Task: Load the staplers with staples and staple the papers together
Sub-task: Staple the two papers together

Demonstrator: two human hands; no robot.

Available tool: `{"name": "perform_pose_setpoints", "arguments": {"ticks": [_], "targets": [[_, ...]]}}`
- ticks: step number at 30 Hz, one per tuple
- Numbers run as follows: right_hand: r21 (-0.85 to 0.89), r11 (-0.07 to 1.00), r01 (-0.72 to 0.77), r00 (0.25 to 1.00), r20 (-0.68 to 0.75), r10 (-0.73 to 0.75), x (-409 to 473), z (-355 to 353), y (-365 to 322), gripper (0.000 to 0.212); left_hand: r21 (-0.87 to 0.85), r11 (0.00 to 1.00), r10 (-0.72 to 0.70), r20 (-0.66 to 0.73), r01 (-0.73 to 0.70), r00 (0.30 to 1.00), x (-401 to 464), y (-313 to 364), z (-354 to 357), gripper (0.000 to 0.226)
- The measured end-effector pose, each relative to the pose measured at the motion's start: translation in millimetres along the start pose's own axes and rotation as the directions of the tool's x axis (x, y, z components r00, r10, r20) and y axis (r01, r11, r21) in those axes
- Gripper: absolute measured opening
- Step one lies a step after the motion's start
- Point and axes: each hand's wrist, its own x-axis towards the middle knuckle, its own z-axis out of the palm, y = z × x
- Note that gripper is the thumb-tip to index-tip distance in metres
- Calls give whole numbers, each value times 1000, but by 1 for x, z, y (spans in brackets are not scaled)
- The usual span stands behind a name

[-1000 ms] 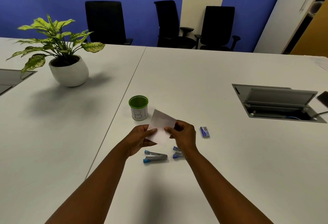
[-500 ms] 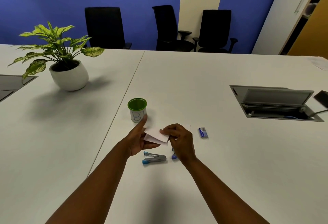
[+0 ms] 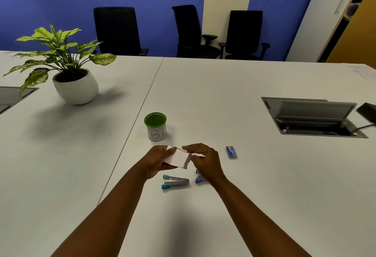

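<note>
My left hand and my right hand both hold small white papers low over the white table; the sheets bend between my fingers. Just below them lies a small silver stapler with light blue ends. A second stapler with darker blue ends lies beside it, mostly hidden under my right wrist. A small blue box of staples sits to the right of my right hand. More white paper lies flat on the table behind my right hand.
A green-rimmed cup marked "B1" stands just beyond my hands. A potted plant is at the far left. An open cable hatch is set into the table at right, a dark phone beside it. Three black chairs stand behind.
The paper was held up tilted toward me; my hands have brought it down close to the table and it now bends between them. The view has tilted slightly downward.
</note>
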Motion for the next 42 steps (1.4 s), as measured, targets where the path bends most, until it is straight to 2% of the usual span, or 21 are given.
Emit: {"name": "perform_pose_setpoints", "arguments": {"ticks": [2, 4, 9, 13, 16, 20, 24, 28, 36, 42], "targets": [[170, 948, -269, 963, 32, 268, 3, 1, -7, 21, 86, 995, 47, 7, -48, 999, 0, 0, 2, 17], [166, 891, -422, 907, 83, 414, 6, 1, -10, 32, 157, 983, 93, 12, -94, 996, 1, 1, 3, 16], [166, 839, -519, 854, 150, 498, 9, -4, -13, 31, 250, 959, 127, 42, -134, 991, 1, 3, 5, 18], [199, 800, -566, 823, 182, 538, 10, -6, -15, 25, 247, 960, 126, 38, -131, 991, 2, 3, 9, 12], [216, 785, -580, 814, 191, 549, 9, -3, -14, 11, 332, 932, 150, 18, -147, 989, 3, 1, 10, 10], [267, 772, -577, 816, 182, 548, 9, -3, -16, 11, 440, 879, 169, 69, -182, 983, 1, 2, 12, 9], [245, 788, -565, 825, 201, 529, 12, -5, -17, 9, 418, 887, 163, 109, -194, 981, 0, 0, 12, 15], [274, 759, -590, 806, 240, 540, 12, -7, -18, 26, 423, 879, 204, 83, -220, 975, 1, -1, 11, 15], [313, 702, -639, 764, 360, 535, 12, -10, -20, 35, 409, 885, 215, 69, -224, 974, 6, 0, 4, 16], [246, 690, -681, 715, 427, 553, 12, -16, -17, 43, 415, 881, 220, 65, -226, 973, 6, -3, 1, 12]]}}
